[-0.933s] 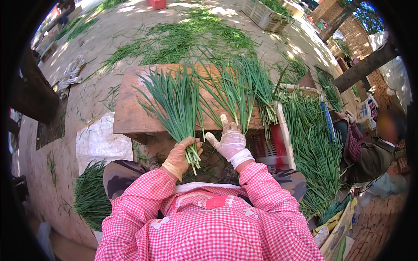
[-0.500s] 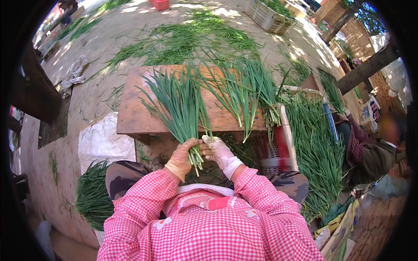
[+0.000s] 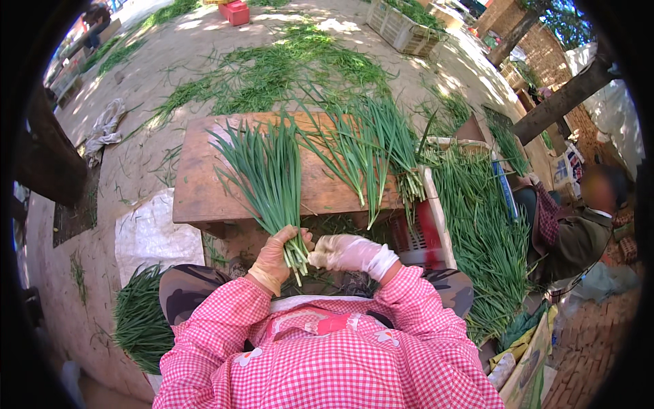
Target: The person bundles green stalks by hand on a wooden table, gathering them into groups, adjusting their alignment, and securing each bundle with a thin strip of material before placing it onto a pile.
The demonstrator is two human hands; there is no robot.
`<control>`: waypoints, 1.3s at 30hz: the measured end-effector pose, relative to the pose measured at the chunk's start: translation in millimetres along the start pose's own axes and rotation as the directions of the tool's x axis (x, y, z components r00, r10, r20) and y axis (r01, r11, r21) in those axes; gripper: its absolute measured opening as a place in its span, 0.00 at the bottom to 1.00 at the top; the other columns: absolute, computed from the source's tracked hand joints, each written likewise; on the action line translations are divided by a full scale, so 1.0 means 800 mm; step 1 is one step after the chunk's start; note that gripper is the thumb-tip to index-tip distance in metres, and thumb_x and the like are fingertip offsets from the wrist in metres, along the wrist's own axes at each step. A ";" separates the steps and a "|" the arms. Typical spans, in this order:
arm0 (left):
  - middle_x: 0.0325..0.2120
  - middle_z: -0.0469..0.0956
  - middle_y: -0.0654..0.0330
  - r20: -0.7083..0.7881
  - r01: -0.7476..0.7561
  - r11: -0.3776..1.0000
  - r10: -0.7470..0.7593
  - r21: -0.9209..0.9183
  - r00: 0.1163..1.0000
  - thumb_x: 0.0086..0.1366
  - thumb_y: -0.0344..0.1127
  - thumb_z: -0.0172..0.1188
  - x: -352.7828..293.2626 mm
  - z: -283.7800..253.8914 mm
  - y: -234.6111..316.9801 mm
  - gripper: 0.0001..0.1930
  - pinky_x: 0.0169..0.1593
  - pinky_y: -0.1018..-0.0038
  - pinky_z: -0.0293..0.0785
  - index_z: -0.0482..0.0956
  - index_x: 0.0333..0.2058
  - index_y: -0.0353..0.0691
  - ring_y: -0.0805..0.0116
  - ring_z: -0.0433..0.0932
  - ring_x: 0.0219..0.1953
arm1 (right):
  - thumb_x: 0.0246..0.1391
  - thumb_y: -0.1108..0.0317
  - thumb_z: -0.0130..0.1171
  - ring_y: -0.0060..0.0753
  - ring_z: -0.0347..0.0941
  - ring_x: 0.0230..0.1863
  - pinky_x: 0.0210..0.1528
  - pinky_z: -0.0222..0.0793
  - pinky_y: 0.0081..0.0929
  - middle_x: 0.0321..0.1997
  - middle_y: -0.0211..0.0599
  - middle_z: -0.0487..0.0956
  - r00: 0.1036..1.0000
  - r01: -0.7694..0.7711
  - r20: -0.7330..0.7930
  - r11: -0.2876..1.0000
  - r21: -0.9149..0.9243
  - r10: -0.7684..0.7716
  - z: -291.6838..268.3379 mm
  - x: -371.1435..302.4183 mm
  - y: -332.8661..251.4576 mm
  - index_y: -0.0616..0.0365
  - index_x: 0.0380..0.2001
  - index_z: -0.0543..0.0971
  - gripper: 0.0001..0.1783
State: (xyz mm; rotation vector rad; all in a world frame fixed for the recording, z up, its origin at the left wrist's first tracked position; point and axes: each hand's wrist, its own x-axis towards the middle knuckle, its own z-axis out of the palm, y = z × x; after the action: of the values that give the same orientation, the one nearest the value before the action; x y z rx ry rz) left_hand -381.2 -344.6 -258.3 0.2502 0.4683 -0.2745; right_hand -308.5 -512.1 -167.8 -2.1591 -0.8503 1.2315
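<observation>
My left hand (image 3: 274, 255), in a thin glove, is closed round a bunch of garlic chives (image 3: 268, 174). The long green leaves fan out over the wooden table (image 3: 194, 187), and the pale stem ends stick out below my fist. My right hand (image 3: 351, 254), in a whitish glove, has its fingers curled in beside those stem ends. Whatever its fingertips pinch, if anything, is hidden. More garlic chives (image 3: 371, 153) lie loose on the right half of the table, some stems hanging over its near edge.
A large heap of chives (image 3: 470, 238) fills the right side, by a red crate (image 3: 426, 238). Another pile (image 3: 142, 317) sits at my left knee, below a white sack (image 3: 160, 232). Cut greens (image 3: 286, 68) litter the ground beyond. A co-worker (image 3: 575, 235) sits at right.
My right hand has moved from against the bunch to the right and down, near the stem ends, its fingers curling. My left hand keeps its hold. The whole view has shifted slightly.
</observation>
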 end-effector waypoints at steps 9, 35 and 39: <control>0.30 0.74 0.60 0.092 -0.065 0.998 0.064 0.014 0.994 0.56 0.29 0.58 -0.007 0.030 0.010 0.16 0.48 0.61 0.71 0.70 0.45 0.37 0.68 0.75 0.31 | 0.52 0.47 0.50 0.50 0.75 0.37 0.39 0.69 0.41 0.30 0.48 0.78 0.594 -0.547 -0.777 0.813 -0.200 0.209 -0.051 0.026 0.092 0.57 0.32 0.75 0.22; 0.30 0.77 0.56 -0.007 -0.046 0.986 0.048 0.158 0.999 0.59 0.31 0.55 -0.010 0.028 0.004 0.10 0.29 0.70 0.78 0.73 0.39 0.33 0.65 0.78 0.28 | 0.53 0.53 0.56 0.31 0.73 0.36 0.42 0.67 0.26 0.34 0.41 0.76 0.763 0.110 -0.644 0.973 0.204 0.049 0.028 0.014 0.022 0.65 0.48 0.68 0.27; 0.30 0.77 0.57 -0.029 -0.083 0.982 0.089 0.167 0.996 0.58 0.29 0.54 -0.009 0.020 0.002 0.10 0.28 0.69 0.78 0.73 0.39 0.33 0.66 0.78 0.28 | 0.56 0.59 0.53 0.16 0.65 0.24 0.28 0.62 0.19 0.23 0.29 0.72 0.893 0.072 -0.441 0.939 0.338 0.090 0.038 0.022 0.010 0.60 0.37 0.73 0.14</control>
State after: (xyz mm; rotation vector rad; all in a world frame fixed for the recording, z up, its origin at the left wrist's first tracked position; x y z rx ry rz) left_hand -380.7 -346.2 -240.9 0.4375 0.4703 -0.2243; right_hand -326.3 -501.1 -197.5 -2.0305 -0.3891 0.7559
